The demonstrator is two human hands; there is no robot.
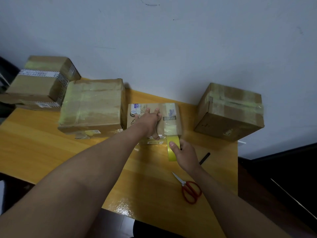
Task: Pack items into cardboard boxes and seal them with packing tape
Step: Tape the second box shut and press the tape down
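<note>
Small flat cardboard box (154, 117) in the middle of the yellow table (51, 143), close to the white wall (171, 48). Left hand (149, 120) lying flat on its top, fingers spread out, pressing down, nothing gripped. Right hand (184, 152) curled round a yellow tape roll (172, 148), just at the box's near edge, with a strip of tape running up over the lid.

Big taped box (92, 107) right beside the small one on the left, nearly touching. Two more boxes (42, 81) stacked behind that, at the table's far left corner. Another taped box (229, 112) well off to the right, by the table edge. Red scissors (190, 189) on the table near the right arm, a thin black stick (205, 158) just past the wrist.

Bare tabletop in front, on the near left. Dark floor beyond the right edge.
</note>
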